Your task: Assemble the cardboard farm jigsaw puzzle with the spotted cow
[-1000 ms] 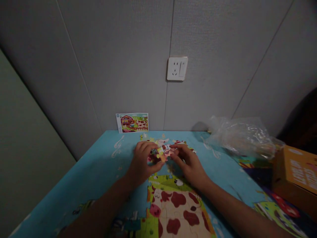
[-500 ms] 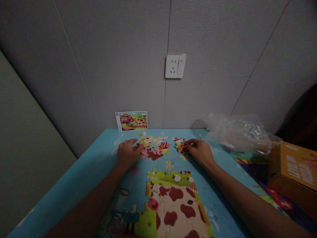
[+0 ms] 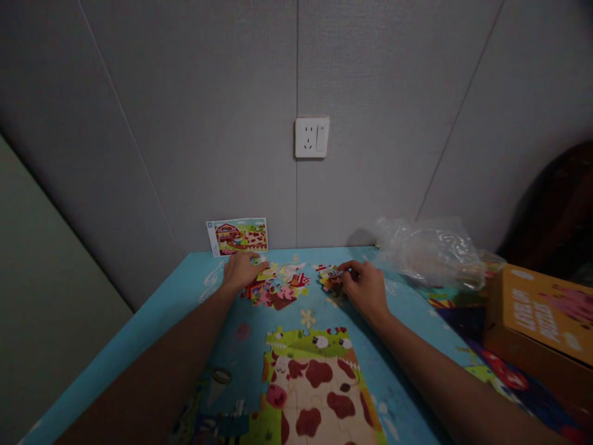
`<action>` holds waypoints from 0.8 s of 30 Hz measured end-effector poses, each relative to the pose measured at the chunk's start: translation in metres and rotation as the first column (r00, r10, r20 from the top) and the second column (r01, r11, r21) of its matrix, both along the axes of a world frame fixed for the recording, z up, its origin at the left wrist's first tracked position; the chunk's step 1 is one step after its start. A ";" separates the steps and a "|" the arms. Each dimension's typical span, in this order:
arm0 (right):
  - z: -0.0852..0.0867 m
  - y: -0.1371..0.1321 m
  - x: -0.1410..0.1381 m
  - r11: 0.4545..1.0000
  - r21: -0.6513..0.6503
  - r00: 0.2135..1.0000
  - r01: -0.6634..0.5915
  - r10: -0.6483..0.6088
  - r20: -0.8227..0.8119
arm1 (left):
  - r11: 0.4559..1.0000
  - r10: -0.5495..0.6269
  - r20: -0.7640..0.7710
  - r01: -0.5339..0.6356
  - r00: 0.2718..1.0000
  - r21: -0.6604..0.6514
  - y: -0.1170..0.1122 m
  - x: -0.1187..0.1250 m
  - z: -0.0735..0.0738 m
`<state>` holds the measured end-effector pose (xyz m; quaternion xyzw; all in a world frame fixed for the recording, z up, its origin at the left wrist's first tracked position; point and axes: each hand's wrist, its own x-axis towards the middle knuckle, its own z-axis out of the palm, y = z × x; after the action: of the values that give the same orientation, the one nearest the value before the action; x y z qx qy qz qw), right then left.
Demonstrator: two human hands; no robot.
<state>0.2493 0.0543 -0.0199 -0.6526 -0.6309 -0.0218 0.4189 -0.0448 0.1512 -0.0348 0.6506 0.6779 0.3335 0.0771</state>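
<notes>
My left hand (image 3: 243, 272) lies at the far edge of the table, its fingertips on or just beside the loose jigsaw pieces (image 3: 278, 287). Whether it holds a piece is hidden. My right hand (image 3: 365, 287) is curled over a smaller cluster of jigsaw pieces (image 3: 330, 278) and pinches at least one. Nearer to me lies the assembled part of the jigsaw (image 3: 315, 383), showing a cow with brown patches and a sheep, with both forearms on either side of it.
The blue table (image 3: 139, 364) meets the grey wall at its far edge. A farm picture card (image 3: 237, 237) leans there. A clear plastic bag (image 3: 430, 256) lies at the far right, beside an orange cardboard box (image 3: 540, 312). A wall socket (image 3: 312, 138) sits above.
My hands have moved apart from holding pieces together in the middle. The left now rests at the far pile, the right on the smaller cluster. The loose pieces lie spread, and the view has shifted.
</notes>
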 end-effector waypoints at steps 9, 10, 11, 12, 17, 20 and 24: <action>0.005 -0.012 0.001 0.993 0.102 0.997 -0.066 0.061 0.055 | 0.992 0.057 0.303 -0.088 0.951 0.089 -0.013 -0.009 0.001; 0.007 -0.014 0.000 0.991 0.113 0.997 -0.069 0.065 0.043 | 0.981 0.089 0.354 -0.143 0.931 0.128 -0.023 -0.008 0.003; 0.009 -0.017 -0.001 0.990 0.119 0.997 -0.081 0.079 0.024 | 0.967 0.121 0.396 -0.198 0.910 0.159 -0.036 -0.004 0.006; 0.011 -0.019 -0.003 0.987 0.111 0.993 -0.116 0.117 -0.005 | 0.951 0.126 0.453 -0.237 0.883 0.199 -0.051 0.001 0.009; 0.016 -0.034 -0.025 0.787 -0.072 0.774 -0.613 0.579 -0.256 | 0.964 -0.234 0.651 0.087 0.722 0.251 -0.130 0.053 0.027; 0.014 -0.040 -0.036 0.660 -0.147 0.664 -0.736 0.664 -0.344 | 0.898 -0.405 0.724 0.393 0.559 0.199 -0.150 0.079 0.031; 0.013 -0.040 -0.037 0.648 -0.143 0.629 -0.748 0.624 -0.465 | 0.842 -0.444 0.736 0.520 0.511 0.147 -0.147 0.079 0.025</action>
<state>0.2126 0.0144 -0.0072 -0.4080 -0.7358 0.3700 0.3939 0.0342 0.0040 -0.0093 0.6127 0.3918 0.5029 0.4670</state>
